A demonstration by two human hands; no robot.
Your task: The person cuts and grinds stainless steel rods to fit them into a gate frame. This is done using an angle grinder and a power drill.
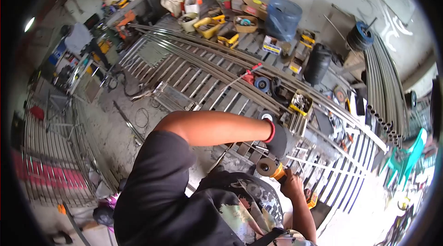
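Observation:
My left hand (pixel 279 143), in a dark glove with a red band at the wrist, reaches across to the metal rack. Its fingers are hidden from this angle, so its grip cannot be made out. Thin metal bars (pixel 318 165) lie beside it. Below the glove, my right hand (pixel 292 185) is bare and wrapped around a yellow-and-black angle grinder (pixel 278 172). The grinder's round brown disc (pixel 266 167) points left, near my body and just under the gloved hand. Whether the disc is spinning cannot be seen.
Long metal tubes (pixel 207 67) lie across the slatted rack. A yellow box of small parts (pixel 301 103), a blue-rimmed disc (pixel 262 84) and a red-handled tool (pixel 251 69) sit on it. Tubes (pixel 385 84) lean right, near a green chair (pixel 406 158). Another person (pixel 79 41) stands far left.

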